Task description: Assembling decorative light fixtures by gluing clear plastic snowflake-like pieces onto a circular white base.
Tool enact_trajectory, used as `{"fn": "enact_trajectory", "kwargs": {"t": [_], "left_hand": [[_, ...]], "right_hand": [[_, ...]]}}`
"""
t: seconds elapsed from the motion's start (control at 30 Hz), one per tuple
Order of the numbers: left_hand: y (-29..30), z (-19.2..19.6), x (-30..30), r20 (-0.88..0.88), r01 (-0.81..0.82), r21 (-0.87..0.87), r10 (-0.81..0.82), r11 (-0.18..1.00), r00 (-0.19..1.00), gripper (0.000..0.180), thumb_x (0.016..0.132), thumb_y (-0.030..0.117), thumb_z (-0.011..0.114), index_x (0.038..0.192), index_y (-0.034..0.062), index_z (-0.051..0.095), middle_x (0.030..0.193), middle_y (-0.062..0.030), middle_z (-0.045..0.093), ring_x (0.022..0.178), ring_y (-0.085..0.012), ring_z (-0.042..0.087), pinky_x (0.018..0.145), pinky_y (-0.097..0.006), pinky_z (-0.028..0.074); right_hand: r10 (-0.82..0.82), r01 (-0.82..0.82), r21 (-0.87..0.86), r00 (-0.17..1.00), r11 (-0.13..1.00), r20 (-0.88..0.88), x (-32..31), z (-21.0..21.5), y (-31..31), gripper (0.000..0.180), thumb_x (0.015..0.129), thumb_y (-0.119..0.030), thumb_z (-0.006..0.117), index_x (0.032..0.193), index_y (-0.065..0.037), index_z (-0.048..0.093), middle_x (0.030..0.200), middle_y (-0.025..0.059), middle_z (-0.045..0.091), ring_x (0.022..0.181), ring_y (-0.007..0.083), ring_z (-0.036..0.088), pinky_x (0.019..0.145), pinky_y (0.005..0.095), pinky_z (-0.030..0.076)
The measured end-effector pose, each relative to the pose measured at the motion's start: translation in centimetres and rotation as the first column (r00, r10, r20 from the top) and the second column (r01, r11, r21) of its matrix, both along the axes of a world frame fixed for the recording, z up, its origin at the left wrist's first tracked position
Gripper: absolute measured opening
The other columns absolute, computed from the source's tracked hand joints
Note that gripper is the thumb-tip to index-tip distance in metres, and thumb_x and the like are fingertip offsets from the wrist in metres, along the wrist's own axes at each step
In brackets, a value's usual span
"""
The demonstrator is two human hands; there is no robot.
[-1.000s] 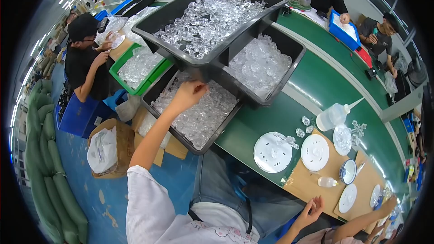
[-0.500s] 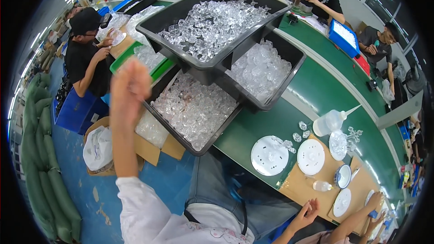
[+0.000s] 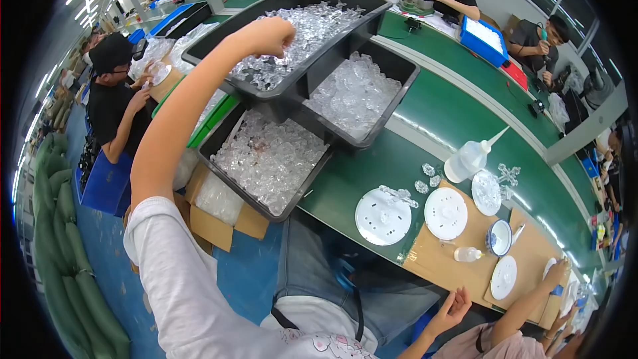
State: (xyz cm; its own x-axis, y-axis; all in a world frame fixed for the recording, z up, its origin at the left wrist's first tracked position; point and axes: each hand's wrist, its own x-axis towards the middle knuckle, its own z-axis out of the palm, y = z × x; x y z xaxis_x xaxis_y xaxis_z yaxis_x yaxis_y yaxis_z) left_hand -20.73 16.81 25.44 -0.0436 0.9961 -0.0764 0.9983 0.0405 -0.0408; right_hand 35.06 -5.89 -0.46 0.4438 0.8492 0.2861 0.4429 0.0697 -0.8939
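My left hand [image 3: 271, 36] is over the upper black bin [image 3: 292, 86], just above a heap of clear plastic pieces [image 3: 316, 23] shaped like small stars or flowers. Its fingers are curled downward and closed; what they hold, if anything, is hidden. Near the front edge of the bench, palm turned up, my right hand [image 3: 454, 307] has its fingers loosely bent and apart, with nothing in it. Closest to it is a white disc [image 3: 503, 277] on the cardboard. Other white discs [image 3: 383, 217] lie farther off, one with a clear piece on its rim.
Two lower black bins hold clear parts [image 3: 362, 96] and more clear pieces [image 3: 269, 163]. On the green bench [image 3: 332, 193] are a squeeze bottle [image 3: 467, 161], a small bottle [image 3: 468, 254] and a bowl [image 3: 498, 237]. A neighbour's arm [image 3: 525, 302] reaches in at right; an opened carton [image 3: 222, 203] stands below.
My left hand has swung right and forward, from beside the bins to above the upper bin's pieces. My right hand stays almost in place. The whole view has shifted slightly.
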Motion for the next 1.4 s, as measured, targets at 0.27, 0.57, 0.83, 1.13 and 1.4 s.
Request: {"fn": "enact_trajectory", "kwargs": {"t": [0.27, 0.57, 0.83, 1.13, 1.4], "left_hand": [[-7.2, 5.7, 0.7, 0.665, -0.120, 0.145, -0.007, 0.982, 0.747, 0.017, 0.079, 0.020, 0.066, 0.080, 0.0064, 0.057, 0.068, -0.0049, 0.063, 0.034, -0.0023, 0.038, 0.032, -0.017, 0.024], [-12.8, -1.8, 14.5, 0.973, 0.193, -0.230, 0.232, 0.954, 0.009, 0.015, 0.084, 0.015, 0.061, 0.078, 0.0073, 0.050, 0.060, -0.0120, 0.062, 0.030, -0.0010, 0.027, 0.031, -0.017, 0.017], [-18.6, -11.1, 23.5, 0.908, 0.455, -0.190, -0.021, 0.870, 0.419, 0.013, 0.078, 0.009, 0.070, 0.080, 0.0029, 0.059, 0.066, -0.0058, 0.063, 0.056, -0.0071, 0.059, 0.048, -0.020, 0.041], [-19.7, -16.0, 23.8, 0.487, 0.533, 0.144, -0.529, 0.834, 0.695, 0.043, 0.063, 0.005, 0.073, 0.105, 0.0066, 0.066, 0.102, -0.0041, 0.065, 0.064, -0.0161, 0.063, 0.050, -0.025, 0.047], [-15.8, -20.2, 21.1, 0.406, 0.450, 0.233, -0.507, 0.862, 0.760, 0.038, 0.066, 0.005, 0.073, 0.104, 0.0102, 0.066, 0.097, -0.0023, 0.064, 0.065, -0.0128, 0.063, 0.049, -0.026, 0.047]], "right_hand": [[-0.024, 0.023, -0.017, 0.999, 1.000, -0.024, 0.0, 0.0, -1.0, 0.027, 0.090, -0.003, 0.056, 0.117, 0.002, 0.051, 0.105, 0.0100, 0.059, 0.092, 0.0144, 0.056, 0.082, 0.0265, 0.044], [0.646, -0.621, 0.176, 0.737, 0.763, -0.197, -9.5, 9.5, 4.9, 0.031, 0.079, 0.000, 0.064, 0.109, 0.001, 0.056, 0.103, 0.0099, 0.059, 0.090, 0.0159, 0.059, 0.082, 0.0285, 0.047], [0.800, -0.796, 0.111, 0.576, 0.596, -0.164, -13.0, 7.6, 3.1, 0.034, 0.067, -0.001, 0.073, 0.101, -0.002, 0.066, 0.098, 0.0103, 0.065, 0.084, 0.0214, 0.064, 0.073, 0.0296, 0.052], [0.551, -0.526, 0.171, 0.766, 0.833, -0.331, -14.5, 2.9, 0.6, 0.038, 0.065, 0.000, 0.076, 0.102, -0.002, 0.067, 0.101, 0.0108, 0.066, 0.083, 0.0201, 0.065, 0.070, 0.0271, 0.053], [0.525, -0.506, 0.153, 0.841, 0.849, -0.129, -15.9, 0.9, 3.4, 0.038, 0.066, -0.001, 0.077, 0.102, -0.006, 0.068, 0.109, 0.0136, 0.061, 0.094, 0.0240, 0.062, 0.078, 0.0310, 0.052]]}}
